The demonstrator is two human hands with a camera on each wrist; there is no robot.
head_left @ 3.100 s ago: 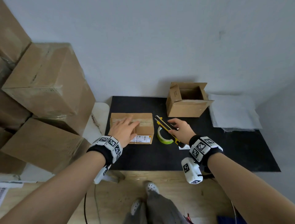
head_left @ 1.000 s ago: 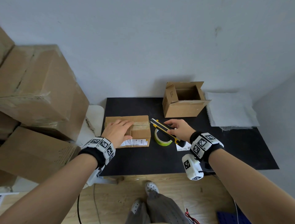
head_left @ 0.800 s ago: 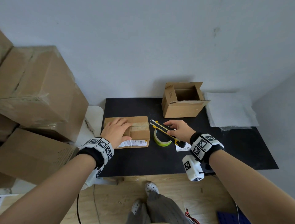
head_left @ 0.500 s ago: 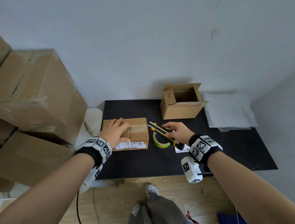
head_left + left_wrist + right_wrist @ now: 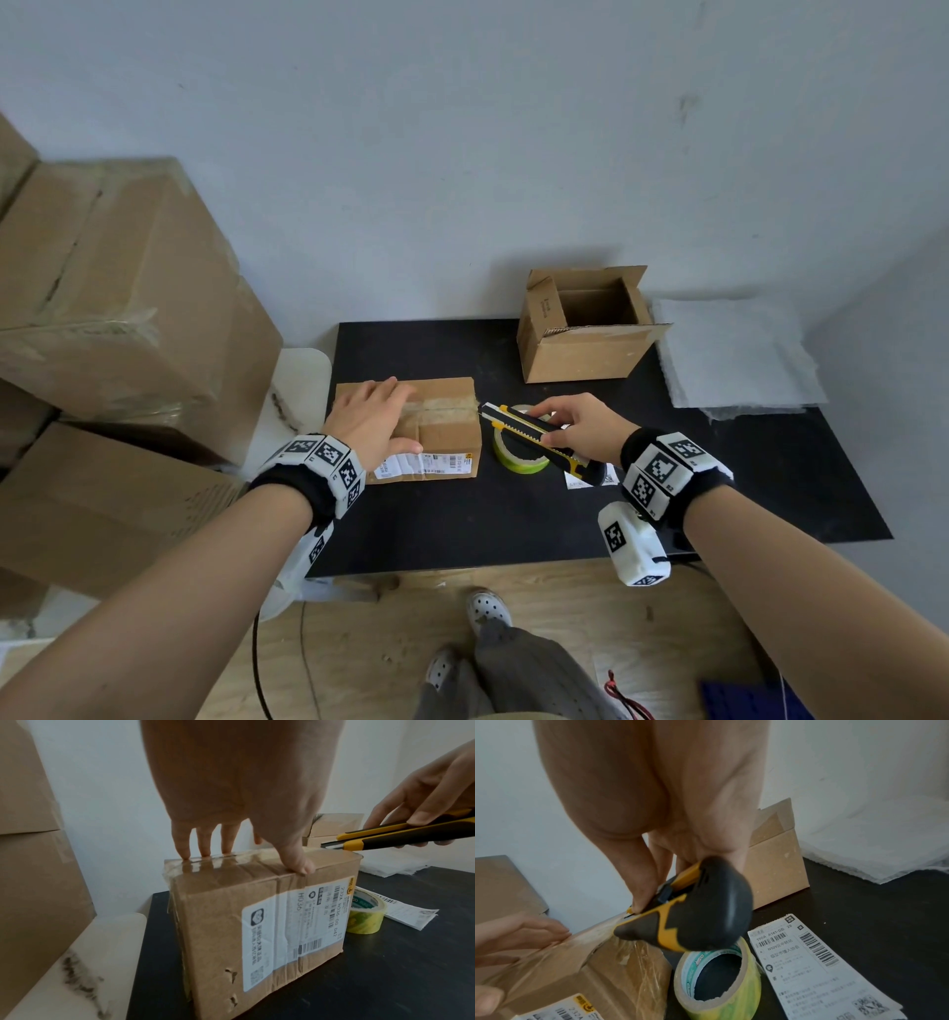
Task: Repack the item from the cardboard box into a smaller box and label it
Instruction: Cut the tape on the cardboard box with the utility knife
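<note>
A taped cardboard box [image 5: 441,431] with a white shipping label [image 5: 295,925] lies on the black mat [image 5: 513,519]. My left hand [image 5: 371,421] presses flat on its top, fingers straight [image 5: 205,841]. My right hand [image 5: 575,424] grips a yellow and black utility knife [image 5: 534,437], whose blade tip [image 5: 331,846] is at the box's right top edge by the tape seam. A smaller open box [image 5: 585,329] stands at the back of the mat. A loose label sheet [image 5: 816,963] lies right of a yellowish tape roll [image 5: 718,981].
Large cardboard boxes [image 5: 113,318] are stacked on the left beside the mat. White foam wrap [image 5: 734,354] lies at the back right. A white wall rises close behind the mat. My feet [image 5: 482,611] show on the wooden floor below.
The knife tip has moved left to the right top edge of the taped box. My left hand has stayed pressed on the box top.
</note>
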